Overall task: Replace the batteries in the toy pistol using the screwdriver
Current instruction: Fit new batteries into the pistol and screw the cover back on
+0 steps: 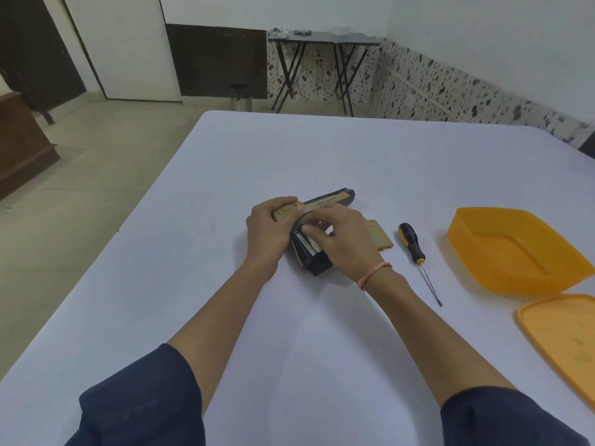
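Note:
The black and tan toy pistol [328,202] lies on its side on the white table [322,149], barrel pointing far right, grip toward me. My left hand [267,231] holds down its rear end. My right hand [341,239] rests over the open grip, fingertips pinching a pale battery [311,244] in the compartment. The tan battery cover [380,236] lies flat just right of my right hand. A screwdriver [415,252] with a black and yellow handle lies further right, tip pointing toward me.
An open orange plastic box [512,249] stands at the right, its orange lid [566,336] lying in front of it at the table's right edge. A folding table [325,38] and a metal bin [240,98] stand by the far wall.

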